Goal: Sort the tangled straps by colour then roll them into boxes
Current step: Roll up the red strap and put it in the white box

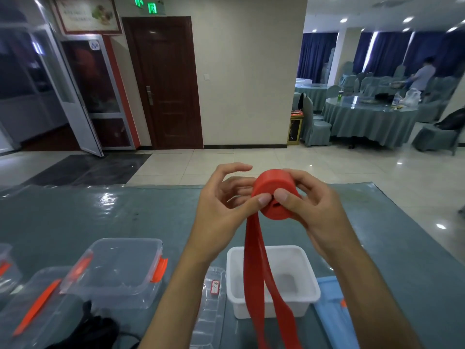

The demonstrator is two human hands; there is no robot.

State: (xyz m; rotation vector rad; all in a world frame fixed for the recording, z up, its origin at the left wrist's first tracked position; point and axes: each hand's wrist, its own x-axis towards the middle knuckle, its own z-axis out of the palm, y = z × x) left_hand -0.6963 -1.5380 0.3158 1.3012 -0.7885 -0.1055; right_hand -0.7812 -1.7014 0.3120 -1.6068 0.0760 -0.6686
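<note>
Rolling the red strap [275, 195], I pinch its coil with both hands [221, 212] [317, 210]. Its tail hangs loose. Next I must wind that in, then drop it into the white box [309, 293].

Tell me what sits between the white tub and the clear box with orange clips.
In the head view, a clear lid with a small red-edged label lies on the table between the white tub and the clear box.

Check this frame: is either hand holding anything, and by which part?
Both hold the red strap by its rolled-up end: the right hand wraps the roll's side, thumb on its face; the left hand presses its thumb there too. The tail hangs free.
</note>
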